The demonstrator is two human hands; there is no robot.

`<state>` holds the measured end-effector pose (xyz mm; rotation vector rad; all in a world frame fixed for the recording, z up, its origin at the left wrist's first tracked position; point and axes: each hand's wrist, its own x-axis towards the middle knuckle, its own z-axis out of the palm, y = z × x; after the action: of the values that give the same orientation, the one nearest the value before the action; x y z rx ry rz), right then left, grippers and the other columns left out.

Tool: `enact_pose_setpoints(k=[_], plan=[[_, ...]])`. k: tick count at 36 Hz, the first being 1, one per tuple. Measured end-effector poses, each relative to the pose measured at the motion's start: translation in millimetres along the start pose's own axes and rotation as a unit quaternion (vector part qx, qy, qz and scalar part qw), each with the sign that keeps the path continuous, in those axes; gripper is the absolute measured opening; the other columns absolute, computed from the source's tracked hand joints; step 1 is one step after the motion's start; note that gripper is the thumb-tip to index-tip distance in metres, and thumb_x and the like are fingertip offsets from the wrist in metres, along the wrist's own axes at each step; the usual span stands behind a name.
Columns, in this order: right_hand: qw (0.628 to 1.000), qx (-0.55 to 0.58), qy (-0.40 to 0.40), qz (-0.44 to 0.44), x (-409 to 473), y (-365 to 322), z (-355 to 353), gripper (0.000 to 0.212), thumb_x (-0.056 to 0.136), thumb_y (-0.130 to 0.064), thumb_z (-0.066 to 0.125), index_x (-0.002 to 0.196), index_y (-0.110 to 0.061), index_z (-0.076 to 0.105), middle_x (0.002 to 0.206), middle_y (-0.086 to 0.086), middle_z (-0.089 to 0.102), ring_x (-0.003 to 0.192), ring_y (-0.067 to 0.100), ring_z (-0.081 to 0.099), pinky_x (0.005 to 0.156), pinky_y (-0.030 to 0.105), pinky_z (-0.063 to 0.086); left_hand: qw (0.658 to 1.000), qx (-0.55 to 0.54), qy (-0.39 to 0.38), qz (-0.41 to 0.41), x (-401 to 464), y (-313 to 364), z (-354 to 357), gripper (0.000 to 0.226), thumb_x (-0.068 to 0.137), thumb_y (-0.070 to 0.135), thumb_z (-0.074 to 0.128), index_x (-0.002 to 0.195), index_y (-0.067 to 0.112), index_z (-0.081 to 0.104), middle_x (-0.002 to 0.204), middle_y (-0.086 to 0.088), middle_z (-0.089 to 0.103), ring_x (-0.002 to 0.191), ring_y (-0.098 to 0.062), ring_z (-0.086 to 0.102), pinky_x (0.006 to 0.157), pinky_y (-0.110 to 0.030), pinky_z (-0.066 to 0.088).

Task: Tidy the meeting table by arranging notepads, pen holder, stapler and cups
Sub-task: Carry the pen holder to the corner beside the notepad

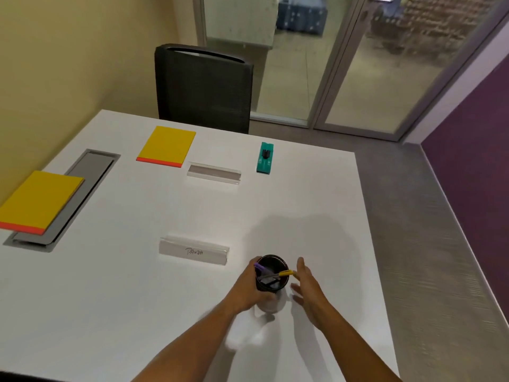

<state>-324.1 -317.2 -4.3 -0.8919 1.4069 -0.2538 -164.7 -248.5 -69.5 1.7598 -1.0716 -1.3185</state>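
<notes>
The white worktop (137, 299) carries everything, and the pen holder (271, 274) near its right front edge serves as the landmark. Far beyond the holder and to its left, a yellow notepad (167, 146) lies flat; another yellow notepad (38, 201) sits well off to the holder's left, overlapping the grey cable hatch (91, 172). The teal stapler (265, 157) lies far beyond the holder, almost straight ahead, its long axis pointing away from the person. A clear name stand marked "Panda" (194, 250) is just left of the holder; a second clear stand (214, 173) is farther off, between notepad and stapler. No cups can be made out with certainty.

The holder stands upright, pens leaning out toward its right rim. The left hand (248, 288) has its grip wrapped on the holder's left wall. The right hand (305, 285) is just beside the right wall, fingers spread apart, seemingly not touching. The left hand is therefore the one positioned to carry it, probably leftward or forward toward the other items.
</notes>
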Motion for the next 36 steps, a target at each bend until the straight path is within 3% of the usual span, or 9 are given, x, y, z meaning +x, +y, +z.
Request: enact_pose_setpoints(k=[2,8,12,16,21,28,30,32,36], plan=[[0.998,0.050,-0.024,0.027,2,5,0,0.071,0.099,-0.067,0.030,0.155,-0.024,0.033,0.157,0.005,0.042,0.142,0.031,0.043,0.110,0.045,0.038,1.000,-0.006,0.027,0.009,-1,-1,5,0.080,0.056,0.025,0.089,0.119,0.042,0.042,0.125,0.012,0.060,0.120,-0.008,0.058,0.089,-0.005,0.044],[0.997,0.060,-0.046,0.017,-2,9,3,0.063,0.097,-0.068,0.034,0.109,-0.020,0.073,0.116,-0.007,0.068,0.103,0.014,0.065,0.077,0.029,0.053,0.995,-0.025,0.083,0.041,-7,-3,12,0.078,0.060,0.026,0.094,0.124,0.037,0.050,0.120,0.015,0.066,0.112,-0.001,0.063,0.089,-0.013,0.049],[0.998,0.050,-0.045,-0.001,-4,7,8,0.065,0.099,-0.066,0.033,0.111,-0.016,0.074,0.107,-0.012,0.067,0.100,0.014,0.065,0.069,0.024,0.053,0.992,-0.011,0.103,0.069,-11,5,9,0.074,0.059,0.019,0.094,0.120,0.040,0.058,0.116,0.017,0.068,0.109,-0.004,0.066,0.086,-0.014,0.052],[0.998,0.034,-0.051,-0.011,-6,5,16,0.058,0.098,-0.065,0.034,0.106,-0.023,0.074,0.097,-0.014,0.073,0.088,0.010,0.071,0.059,0.019,0.055,0.992,-0.027,0.114,0.040,-18,3,3,0.088,0.056,0.023,0.097,0.132,0.019,0.052,0.124,0.001,0.065,0.116,-0.016,0.064,0.096,-0.037,0.056],[0.997,0.015,-0.067,-0.038,-5,4,32,0.055,0.099,-0.066,0.032,0.102,-0.031,0.074,0.089,-0.019,0.076,0.091,0.010,0.072,0.074,0.027,0.056,0.986,-0.030,0.161,0.022,-35,3,-10,0.085,0.059,0.034,0.093,0.129,0.032,0.045,0.120,0.014,0.064,0.109,0.000,0.064,0.090,-0.021,0.055],[0.984,-0.111,-0.093,-0.103,4,13,68,0.037,0.109,-0.041,0.034,0.133,-0.026,0.058,0.140,0.001,0.058,0.122,0.020,0.059,0.109,0.041,0.045,0.968,-0.048,0.246,0.007,-64,-1,-55,0.068,0.058,0.040,0.092,0.112,0.046,0.052,0.108,0.029,0.066,0.098,0.009,0.065,0.075,-0.008,0.051],[0.957,-0.238,-0.082,-0.144,10,24,79,0.044,0.106,-0.037,0.046,0.148,-0.023,0.045,0.155,0.003,0.043,0.135,0.021,0.049,0.111,0.030,0.039,0.962,-0.042,0.271,0.009,-73,-4,-72,0.066,0.059,0.039,0.090,0.113,0.050,0.054,0.109,0.030,0.066,0.099,0.010,0.065,0.076,-0.007,0.050],[0.917,-0.345,-0.110,-0.166,17,37,90,0.070,0.099,-0.039,0.059,0.157,-0.018,0.027,0.164,0.006,0.024,0.146,0.023,0.037,0.115,0.031,0.035,0.955,-0.031,0.296,0.015,-83,-9,-90,0.066,0.060,0.035,0.089,0.111,0.057,0.053,0.109,0.032,0.066,0.098,0.011,0.064,0.075,-0.003,0.047],[0.762,-0.571,-0.122,-0.280,37,63,113,0.099,0.089,-0.063,0.056,0.162,-0.021,0.003,0.170,0.005,0.001,0.157,0.028,0.003,0.124,0.036,0.009,0.935,-0.035,0.351,-0.019,-106,-27,-123,0.070,0.057,0.044,0.089,0.110,0.056,0.046,0.110,0.037,0.061,0.101,0.014,0.060,0.075,-0.006,0.047]])
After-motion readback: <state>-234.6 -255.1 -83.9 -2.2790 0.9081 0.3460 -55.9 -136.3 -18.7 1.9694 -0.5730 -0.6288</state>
